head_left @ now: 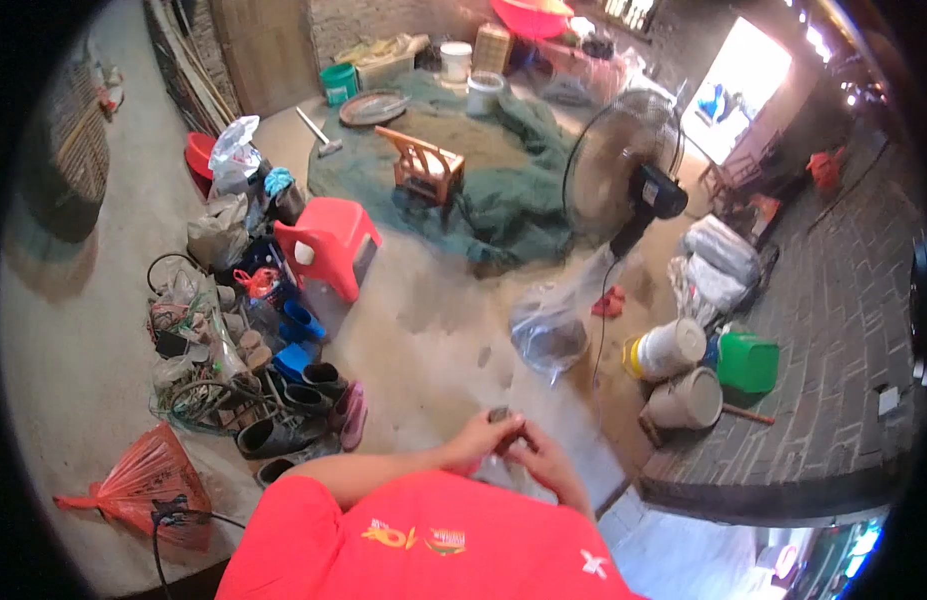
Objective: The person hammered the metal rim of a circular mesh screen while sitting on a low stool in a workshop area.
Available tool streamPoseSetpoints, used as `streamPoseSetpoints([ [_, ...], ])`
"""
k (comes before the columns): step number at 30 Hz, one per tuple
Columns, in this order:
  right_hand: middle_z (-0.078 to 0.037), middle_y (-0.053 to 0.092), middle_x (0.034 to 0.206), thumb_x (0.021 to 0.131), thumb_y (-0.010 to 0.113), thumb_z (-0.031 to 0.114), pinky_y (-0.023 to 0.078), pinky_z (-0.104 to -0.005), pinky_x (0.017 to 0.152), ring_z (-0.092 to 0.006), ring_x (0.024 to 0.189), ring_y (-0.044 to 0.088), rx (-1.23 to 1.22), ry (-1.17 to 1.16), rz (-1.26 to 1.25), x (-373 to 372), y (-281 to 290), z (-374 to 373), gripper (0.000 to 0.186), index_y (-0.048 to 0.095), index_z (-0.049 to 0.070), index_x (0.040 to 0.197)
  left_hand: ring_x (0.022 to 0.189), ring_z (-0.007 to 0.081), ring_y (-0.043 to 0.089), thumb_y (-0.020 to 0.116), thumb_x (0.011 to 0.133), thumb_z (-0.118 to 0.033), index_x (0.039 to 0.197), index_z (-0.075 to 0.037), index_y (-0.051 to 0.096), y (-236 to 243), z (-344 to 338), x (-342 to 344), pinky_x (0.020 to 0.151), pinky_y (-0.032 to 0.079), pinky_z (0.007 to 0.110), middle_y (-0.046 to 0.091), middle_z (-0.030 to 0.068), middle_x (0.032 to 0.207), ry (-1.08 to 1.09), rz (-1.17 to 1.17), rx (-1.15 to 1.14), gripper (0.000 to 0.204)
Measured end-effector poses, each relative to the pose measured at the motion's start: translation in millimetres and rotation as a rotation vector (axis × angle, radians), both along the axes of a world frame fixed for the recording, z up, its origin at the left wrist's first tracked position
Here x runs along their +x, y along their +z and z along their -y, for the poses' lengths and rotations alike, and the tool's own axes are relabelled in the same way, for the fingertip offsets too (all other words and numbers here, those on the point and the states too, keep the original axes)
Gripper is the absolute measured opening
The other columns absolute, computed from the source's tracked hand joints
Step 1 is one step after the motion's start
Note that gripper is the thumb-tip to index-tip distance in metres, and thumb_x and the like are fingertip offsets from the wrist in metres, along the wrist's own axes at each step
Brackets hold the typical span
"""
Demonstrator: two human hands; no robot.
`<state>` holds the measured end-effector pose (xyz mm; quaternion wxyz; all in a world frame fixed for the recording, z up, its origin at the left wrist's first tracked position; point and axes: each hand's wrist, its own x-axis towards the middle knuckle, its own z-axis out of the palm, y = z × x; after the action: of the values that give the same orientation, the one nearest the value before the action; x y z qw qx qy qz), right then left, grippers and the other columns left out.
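Both hands meet in front of my red shirt (423,540), low in the middle of the head view. My left hand (480,440) is closed, and a small dark object (498,414) shows at its fingertips; its kind is too small to make out. My right hand (543,458) comes in from the other side with bent fingers, touching or nearly touching the left fingertips. Whether it also grips something is hidden. Beyond the hands, a clear plastic bag (550,335) with something dark in it stands on the floor.
A standing fan (623,170) rises ahead to the right, its cord trailing. A red plastic stool (328,240), boots (293,400) and clutter line the left. A wooden chair (423,170) stands on green netting (523,210). White buckets (683,400) and a green container (748,362) lie right.
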<state>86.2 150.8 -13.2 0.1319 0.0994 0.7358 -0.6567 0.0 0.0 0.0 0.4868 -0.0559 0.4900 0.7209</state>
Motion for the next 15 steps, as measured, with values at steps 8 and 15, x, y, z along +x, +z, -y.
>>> streamPoseSetpoints([
  [8,-0.011,0.065,0.107,0.084,0.060,0.014,0.051,-0.0306,0.076,-0.0221,0.096,0.064,0.194,0.033,-0.211,-152.4,42.0,-62.8,0.036,0.057,0.010,0.120,0.068,0.0102,0.056,0.060,0.089,-0.029,0.094,-0.009,0.057,10.3,-53.9,-127.7,0.060,0.048,0.028,0.059,0.0001,0.077,0.210,-0.131,-0.065,0.021],
  [15,-0.012,0.048,0.132,0.072,0.067,0.016,0.039,-0.0395,0.097,-0.0313,0.117,0.049,0.492,0.267,-0.460,-295.9,13.5,-87.1,0.057,0.048,0.013,0.126,0.080,0.0263,0.061,0.055,0.086,-0.048,0.102,-0.013,0.050,-0.9,-18.3,-267.4,0.071,0.049,0.048,0.065,0.0122,0.090,0.436,0.239,-0.084,0.039],
])
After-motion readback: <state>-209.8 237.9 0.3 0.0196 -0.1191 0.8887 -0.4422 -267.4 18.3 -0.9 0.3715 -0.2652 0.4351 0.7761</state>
